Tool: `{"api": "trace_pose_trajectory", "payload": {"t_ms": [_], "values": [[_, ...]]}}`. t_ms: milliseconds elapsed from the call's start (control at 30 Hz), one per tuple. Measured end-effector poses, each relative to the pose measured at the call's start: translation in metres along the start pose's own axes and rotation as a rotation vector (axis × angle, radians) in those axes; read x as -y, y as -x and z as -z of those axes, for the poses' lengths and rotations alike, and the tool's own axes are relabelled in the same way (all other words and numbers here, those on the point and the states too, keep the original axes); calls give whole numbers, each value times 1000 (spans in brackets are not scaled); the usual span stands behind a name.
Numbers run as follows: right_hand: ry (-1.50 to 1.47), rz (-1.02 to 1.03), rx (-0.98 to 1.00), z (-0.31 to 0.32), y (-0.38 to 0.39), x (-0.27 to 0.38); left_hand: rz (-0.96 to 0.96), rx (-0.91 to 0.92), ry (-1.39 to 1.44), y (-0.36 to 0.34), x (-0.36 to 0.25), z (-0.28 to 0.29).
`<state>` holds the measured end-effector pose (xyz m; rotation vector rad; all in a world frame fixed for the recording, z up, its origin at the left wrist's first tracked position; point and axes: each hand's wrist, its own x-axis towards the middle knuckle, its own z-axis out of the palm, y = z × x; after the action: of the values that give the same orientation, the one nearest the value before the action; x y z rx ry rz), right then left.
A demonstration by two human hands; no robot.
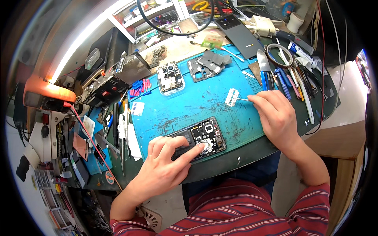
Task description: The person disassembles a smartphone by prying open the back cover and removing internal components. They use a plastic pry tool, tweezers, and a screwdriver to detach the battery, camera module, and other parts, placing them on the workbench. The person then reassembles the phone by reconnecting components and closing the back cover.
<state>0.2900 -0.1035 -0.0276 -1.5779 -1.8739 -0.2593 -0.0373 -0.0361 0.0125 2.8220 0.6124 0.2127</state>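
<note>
An opened phone lies slanted at the mat's near edge, its circuit board and dark inner parts bare. White paste or residue covers part of the board. My left hand rests over the phone's left end, index finger stretched out to the white patch, the other fingers bent but apart. To the right, above the mat, my right hand pinches a thin metal tool. The tool's tip meets a perforated, razor-blade-like metal plate; whether the two are joined I cannot tell.
On the blue mat sit a circuit board in a clear tray and dark phone covers. A grey phone back lies behind. Pens and tools crowd the right; an orange-cased meter stands left.
</note>
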Motion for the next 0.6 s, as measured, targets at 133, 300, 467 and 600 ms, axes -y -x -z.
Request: {"api": "trace_pose_trajectory", "payload": {"t_ms": [133, 300, 467, 600], "values": [[-13, -7, 4, -1, 2, -3, -52, -17, -82, -3, 3, -5], [-29, -3, -11, -2, 4, -6, -58, 2, -121, -6, 4, -5], [-22, 2, -10, -1, 4, -6, -57, 6, -138, -7, 4, -6], [-31, -1, -20, -1, 4, -6, -51, -3, -119, -6, 6, -7]]}}
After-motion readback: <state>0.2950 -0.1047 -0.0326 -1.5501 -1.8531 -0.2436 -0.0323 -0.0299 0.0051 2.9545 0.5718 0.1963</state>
